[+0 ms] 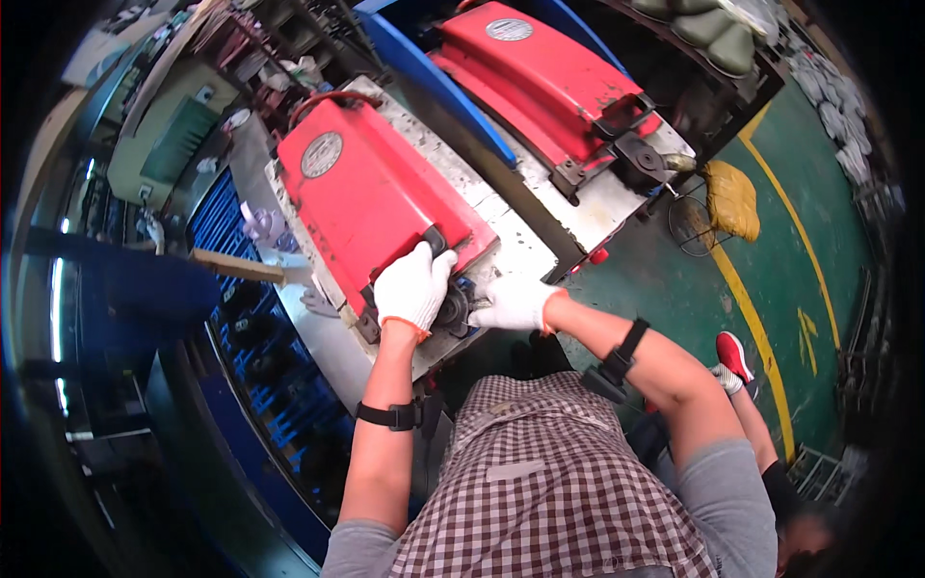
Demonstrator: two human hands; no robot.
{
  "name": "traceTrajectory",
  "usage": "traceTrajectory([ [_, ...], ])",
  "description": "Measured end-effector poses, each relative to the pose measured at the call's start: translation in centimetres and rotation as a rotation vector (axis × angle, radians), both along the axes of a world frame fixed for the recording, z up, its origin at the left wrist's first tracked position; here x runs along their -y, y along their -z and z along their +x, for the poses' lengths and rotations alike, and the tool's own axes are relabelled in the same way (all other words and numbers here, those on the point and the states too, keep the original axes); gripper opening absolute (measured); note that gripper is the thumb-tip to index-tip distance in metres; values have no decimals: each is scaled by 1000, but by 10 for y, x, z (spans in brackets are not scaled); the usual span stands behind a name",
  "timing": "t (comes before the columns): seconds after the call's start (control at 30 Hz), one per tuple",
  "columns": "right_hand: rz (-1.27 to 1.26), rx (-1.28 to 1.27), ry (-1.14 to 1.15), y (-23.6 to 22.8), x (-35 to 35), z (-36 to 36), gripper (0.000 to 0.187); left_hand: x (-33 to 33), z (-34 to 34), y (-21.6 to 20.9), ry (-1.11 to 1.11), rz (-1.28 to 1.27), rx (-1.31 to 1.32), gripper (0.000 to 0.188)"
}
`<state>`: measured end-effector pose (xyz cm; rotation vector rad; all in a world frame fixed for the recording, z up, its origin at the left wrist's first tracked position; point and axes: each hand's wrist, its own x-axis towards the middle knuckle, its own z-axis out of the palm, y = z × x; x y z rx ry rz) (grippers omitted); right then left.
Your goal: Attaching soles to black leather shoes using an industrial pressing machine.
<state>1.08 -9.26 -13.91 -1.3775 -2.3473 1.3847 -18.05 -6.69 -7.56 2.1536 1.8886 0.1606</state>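
A red-covered bench machine (366, 202) with an oval metal plate stands before me on a worn white tabletop. At its near end sits a black bracket (434, 238) and a dark round mechanism (455, 310). My left hand (412, 292), in a white knitted glove with an orange cuff, presses against this end just below the bracket, its fingers curled. My right hand (515, 302), gloved alike, is closed at the right side of the round mechanism. What lies in the fingers of either hand is hidden.
Right of mine stands a second red machine (540, 77) beside a blue panel (443, 87). Blue racks (275, 376) fill the lower left. A yellow-cushioned stool (730, 199) stands on the green floor. Another person's red shoe (734, 356) shows at lower right.
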Motion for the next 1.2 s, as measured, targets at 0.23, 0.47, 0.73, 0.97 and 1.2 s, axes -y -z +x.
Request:
traceTrajectory([
  [0.23,-1098,-581,357,34,90,-69,62,-3,9,-10,20,-37,16,44],
  [0.47,-577,93,-44,-56,26,-23,55,-10,-22,-80,49,96,144,39],
  [0.73,331,-31,369,-54,-82,-84,67,-47,-76,-177,296,1097,-124,52],
  [0.97,461,235,207,-21,-129,-163,83,-41,-98,-197,224,1095,52,53],
  [1.2,-607,-843,499,-49,-111,-107,69,87,-108,-29,-482,758,1167,53],
])
